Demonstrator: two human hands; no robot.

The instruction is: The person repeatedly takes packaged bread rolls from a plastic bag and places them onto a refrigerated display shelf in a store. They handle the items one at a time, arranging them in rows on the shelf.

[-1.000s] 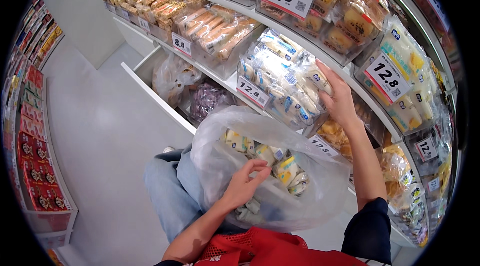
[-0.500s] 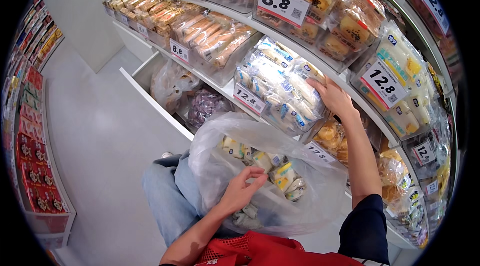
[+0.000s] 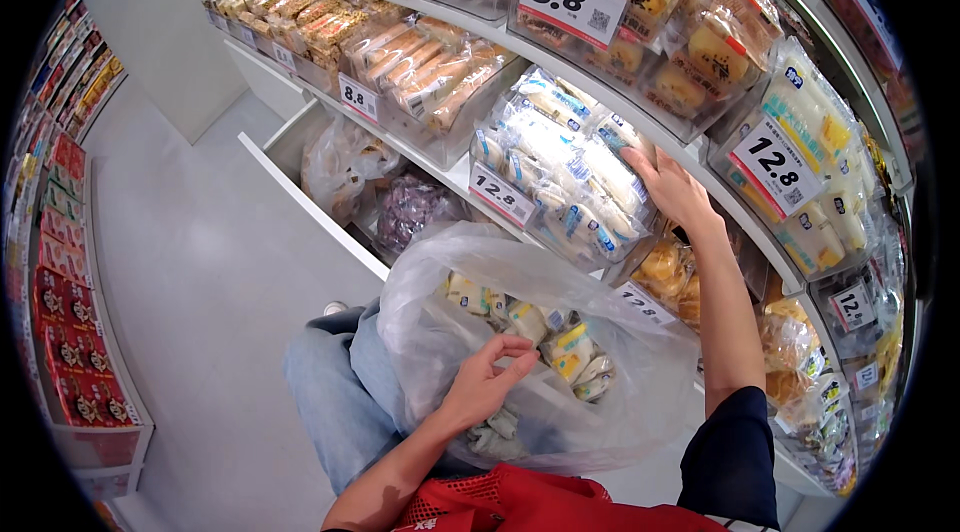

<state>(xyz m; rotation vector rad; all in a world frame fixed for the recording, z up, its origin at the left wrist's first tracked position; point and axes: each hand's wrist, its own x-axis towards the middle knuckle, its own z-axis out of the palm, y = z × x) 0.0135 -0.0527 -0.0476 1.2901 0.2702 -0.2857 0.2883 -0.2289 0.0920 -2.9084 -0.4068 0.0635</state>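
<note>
My right hand (image 3: 675, 190) reaches to the lower shelf, its fingers stretched out over the right edge of a stack of white, blue-printed wrapped packets (image 3: 570, 167). These packets fill a clear bin. My left hand (image 3: 487, 382) hovers above the mouth of a large translucent plastic bag (image 3: 420, 282), loosely bent, thumb and fingers apart, nothing visible in them. Inside the bag lie several small yellow-and-white wrapped packets (image 3: 570, 352). The bag rests by my knees. The undersides of my right fingers are hidden.
A pulled-out drawer (image 3: 300, 194) below the shelf holds bagged goods, including a purple bundle (image 3: 413, 209). Other bins hold packaged breads (image 3: 430, 72) and buns (image 3: 665, 267). Price tags (image 3: 500, 194) hang along the shelf edges. Another shelf of red packages (image 3: 75, 342) stands across the aisle.
My right hand has shifted slightly to the right along the edge of the white packets, its fingers staying against them. The left hand and the bag have hardly moved.
</note>
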